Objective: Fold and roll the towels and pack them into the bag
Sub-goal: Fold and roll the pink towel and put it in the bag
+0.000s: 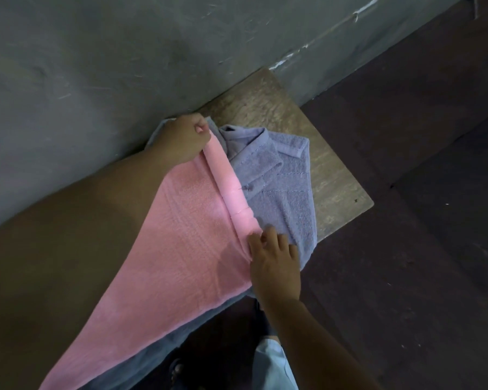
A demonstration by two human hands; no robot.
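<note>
A pink towel lies folded into a long strip across the wooden table, its far end turned over into a thin roll. My left hand grips the far end of that roll by the wall. My right hand pinches the near end of the roll with curled fingers. Beyond the roll a lavender towel lies crumpled on the table, partly under the pink one. No bag is in view.
A grey wall runs along the table's far side. The table's right end gives onto a dark floor. Grey cloth hangs below the pink towel's near edge.
</note>
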